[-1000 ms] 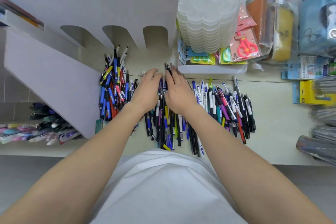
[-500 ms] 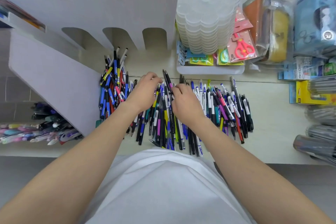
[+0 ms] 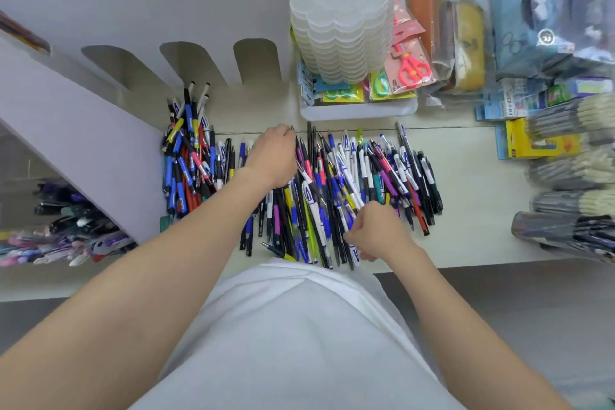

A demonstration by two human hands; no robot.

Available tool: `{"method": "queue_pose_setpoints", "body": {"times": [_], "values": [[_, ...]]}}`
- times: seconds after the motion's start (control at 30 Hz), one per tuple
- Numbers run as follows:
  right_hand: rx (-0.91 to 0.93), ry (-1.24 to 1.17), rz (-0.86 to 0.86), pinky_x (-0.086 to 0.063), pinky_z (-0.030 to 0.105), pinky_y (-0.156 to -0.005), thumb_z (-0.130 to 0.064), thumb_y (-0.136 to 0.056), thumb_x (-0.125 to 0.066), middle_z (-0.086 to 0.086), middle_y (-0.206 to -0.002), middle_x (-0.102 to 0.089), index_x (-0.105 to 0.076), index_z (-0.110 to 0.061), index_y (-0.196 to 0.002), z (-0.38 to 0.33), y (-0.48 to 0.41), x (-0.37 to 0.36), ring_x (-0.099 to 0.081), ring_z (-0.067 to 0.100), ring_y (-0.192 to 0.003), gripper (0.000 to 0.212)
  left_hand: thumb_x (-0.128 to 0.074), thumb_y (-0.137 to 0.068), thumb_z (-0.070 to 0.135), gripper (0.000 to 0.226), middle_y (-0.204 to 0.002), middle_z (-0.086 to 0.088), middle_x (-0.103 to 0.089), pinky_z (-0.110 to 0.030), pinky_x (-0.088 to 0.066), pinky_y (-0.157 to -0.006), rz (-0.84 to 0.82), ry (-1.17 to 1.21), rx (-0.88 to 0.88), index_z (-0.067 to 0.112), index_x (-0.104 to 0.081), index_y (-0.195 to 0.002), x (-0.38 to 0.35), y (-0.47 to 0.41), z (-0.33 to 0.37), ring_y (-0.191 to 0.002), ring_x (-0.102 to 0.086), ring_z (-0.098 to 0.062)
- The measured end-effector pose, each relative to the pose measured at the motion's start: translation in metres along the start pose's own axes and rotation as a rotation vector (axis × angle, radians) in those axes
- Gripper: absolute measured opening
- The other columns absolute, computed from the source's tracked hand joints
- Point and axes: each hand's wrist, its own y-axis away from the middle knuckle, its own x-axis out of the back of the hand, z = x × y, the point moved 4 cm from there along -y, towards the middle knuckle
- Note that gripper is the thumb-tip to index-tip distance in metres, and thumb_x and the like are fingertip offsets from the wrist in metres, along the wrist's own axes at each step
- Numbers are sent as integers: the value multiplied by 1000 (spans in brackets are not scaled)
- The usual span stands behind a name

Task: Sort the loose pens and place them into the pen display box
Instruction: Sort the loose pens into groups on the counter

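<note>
Glossy plastic pens (image 3: pixel 349 176) lie on a smooth, matt, pale counter (image 3: pixel 482 210). At ten o'clock the display box (image 3: pixel 83 143) looks like matt white board. At twelve, the stacked trays (image 3: pixel 342 10) are frosted clear plastic. At six, a shirt (image 3: pixel 293 343) of matt white cloth.

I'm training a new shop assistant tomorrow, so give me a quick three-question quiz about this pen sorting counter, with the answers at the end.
1. True or false: the stack of clear scalloped plastic trays stands to the right of the white tiered display box.
2. Which hand is nearer the person's body on the row of loose multicoloured pens? A) left hand B) right hand
3. How many arched openings show in the display box's front wall?
Key: 1 true; 2 B; 3 three.
</note>
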Motion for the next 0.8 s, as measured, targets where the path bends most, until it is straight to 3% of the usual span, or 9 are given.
{"method": "queue_pose_setpoints", "body": {"times": [0.13,0.23,0.3,0.4,0.5,0.6,0.73,0.8], "values": [[-3,142,23,-58,34,-62,-31,-82,-86,4,-71,-64,-62,-12,-79,16,20,-26,-68,26,-70,30,-63,-96,29,19,-111,-3,-58,-42,-50,-92,111,-34,-167,16,-66,-110,4,38,6,-106,-54,-26],[16,199,87,-40,28,-49,-37,-82,-86,0,-69,-56,-50,-18,-76,13,26,-35,-54,18,-60,41,-77,-81,69,44,-85,11,-58,-31,-44,-77,-198,-30,-303,28,-62,-76,-6,69,12,-86,-56,-12],[17,208,96,-36,28,-49,-37,-83,-86,1,-71,-57,-49,-18,-75,10,26,-40,-53,17,-59,42,-83,-62,80,55,-77,14,-62,-30,-38,-74,-343,-167,-354,28,-63,-66,-12,85,15,-84,-55,-10],[38,228,116,-45,30,-59,-29,-86,-85,3,-77,-60,-47,-19,-75,7,23,-49,-59,25,-69,41,-90,-53,76,53,-92,16,-56,-32,-35,-77,-388,-324,-402,30,-69,-69,-23,99,14,-93,-44,-12],[72,259,150,-43,32,-63,-18,-87,-81,5,-81,-61,-48,-18,-78,4,23,-55,-58,28,-73,34,-94,-64,59,35,-106,11,-50,-33,-33,-82,-343,-422,-438,32,-74,-77,-27,104,15,-100,-39,-16],[133,224,208,-45,34,-64,-9,-91,-72,7,-92,-65,-59,-14,-98,2,25,-57,-57,28,-76,16,-91,-76,47,20,-114,9,-47,-33,-32,-85,-287,-444,-435,33,-78,-84,-27,104,15,-107,-39,-18],[260,112,274,-58,45,-72,2,-94,-61,10,-105,-66,-57,-14,-120,-3,28,-64,-64,32,-87,31,-87,-82,45,16,-110,10,-39,-34,-35,-87,-225,-432,-450,37,-78,-92,-27,106,9,-104,-33,-16],[264,62,299,-59,46,-72,-3,-96,-62,8,-108,-63,-52,-15,-126,-1,33,-67,-64,33,-87,34,-84,-87,43,15,-110,9,-38,-35,-38,-90,-173,-442,-459,38,-75,-97,-27,108,5,-106,-35,-16]]}}
